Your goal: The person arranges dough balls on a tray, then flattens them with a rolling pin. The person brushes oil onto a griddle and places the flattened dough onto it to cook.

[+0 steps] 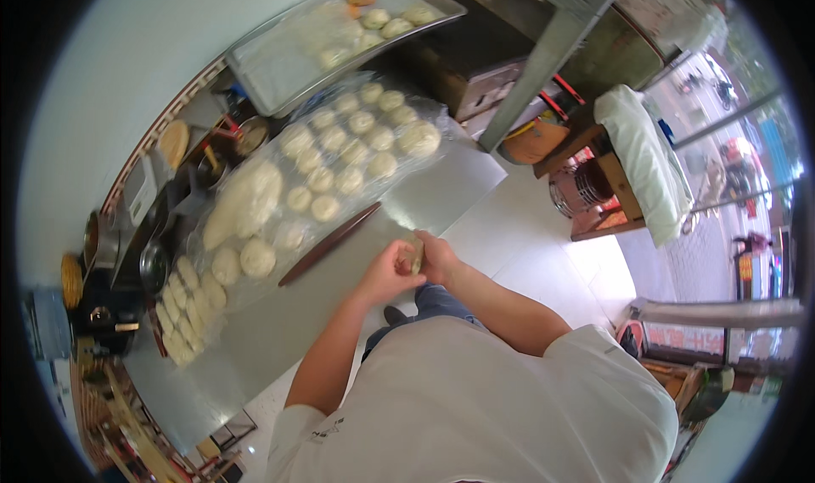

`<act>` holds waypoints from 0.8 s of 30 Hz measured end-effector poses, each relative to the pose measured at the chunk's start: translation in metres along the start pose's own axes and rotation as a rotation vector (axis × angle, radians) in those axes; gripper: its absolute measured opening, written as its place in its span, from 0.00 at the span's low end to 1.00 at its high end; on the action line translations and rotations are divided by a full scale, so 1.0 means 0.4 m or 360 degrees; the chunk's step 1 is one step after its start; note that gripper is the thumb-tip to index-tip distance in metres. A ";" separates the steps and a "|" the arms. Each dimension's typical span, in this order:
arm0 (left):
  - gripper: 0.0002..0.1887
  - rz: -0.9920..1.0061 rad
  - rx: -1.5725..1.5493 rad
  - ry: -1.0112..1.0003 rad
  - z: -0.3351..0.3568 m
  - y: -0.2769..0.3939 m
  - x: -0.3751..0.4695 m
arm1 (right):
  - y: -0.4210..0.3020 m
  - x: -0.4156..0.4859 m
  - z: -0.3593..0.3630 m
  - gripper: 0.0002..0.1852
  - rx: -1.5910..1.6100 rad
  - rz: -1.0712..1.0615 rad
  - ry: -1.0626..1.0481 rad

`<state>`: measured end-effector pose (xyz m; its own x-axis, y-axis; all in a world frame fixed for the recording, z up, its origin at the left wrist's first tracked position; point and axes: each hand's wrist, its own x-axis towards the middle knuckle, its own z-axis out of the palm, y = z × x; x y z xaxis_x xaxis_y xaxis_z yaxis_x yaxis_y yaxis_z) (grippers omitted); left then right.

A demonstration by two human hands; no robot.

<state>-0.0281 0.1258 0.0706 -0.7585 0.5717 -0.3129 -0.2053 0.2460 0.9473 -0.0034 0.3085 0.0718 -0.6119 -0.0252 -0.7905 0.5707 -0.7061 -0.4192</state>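
Note:
My left hand (389, 271) and my right hand (439, 257) meet in front of my body, near the edge of a metal-topped table (267, 320). Between them they hold a small, pale greenish piece of dough (417, 257), partly hidden by the fingers. A dark wooden rolling pin (330, 244) with tapered ends lies on the table, left of my hands. Beyond it, clear plastic sheeting (417, 171) covers several round dough balls (353, 151). A large dough lump (245, 200) and several dough strips (190, 311) lie farther left under plastic.
A metal tray (274, 91) with several filled buns (396, 27) stands at the back. Pots, bowls (253, 134) and a pan (154, 266) line the wall side. A metal post (554, 63) rises at the far right corner. A cloth-covered wooden stand (643, 164) is to the right.

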 end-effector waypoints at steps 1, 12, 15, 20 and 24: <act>0.26 0.0230 -0.0098 -0.0119 0.005 0.015 -0.019 | -0.019 -0.006 -0.010 0.26 0.0134 0.0025 0.0000; 0.31 0.0357 0.1829 0.1114 -0.213 -0.193 -0.070 | -0.358 0.073 -0.194 0.34 -0.2651 -0.2061 0.0503; 0.28 0.0314 0.1844 0.1190 -0.190 -0.209 -0.060 | -0.353 0.125 -0.259 0.40 -0.3196 -0.1627 0.0504; 0.28 0.0277 0.1775 0.1275 -0.176 -0.209 -0.048 | -0.298 0.100 -0.270 0.50 -0.3113 -0.1664 0.0495; 0.29 0.0212 0.1709 0.1247 -0.175 -0.209 -0.050 | -0.379 0.042 -0.142 0.44 -0.2968 -0.1768 0.0513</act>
<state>-0.0391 0.0390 0.0024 -0.9614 0.1310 0.2419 0.2085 0.9206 0.3303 -0.0691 0.4552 0.0969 -0.9978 0.0179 0.0635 -0.0019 0.9544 -0.2986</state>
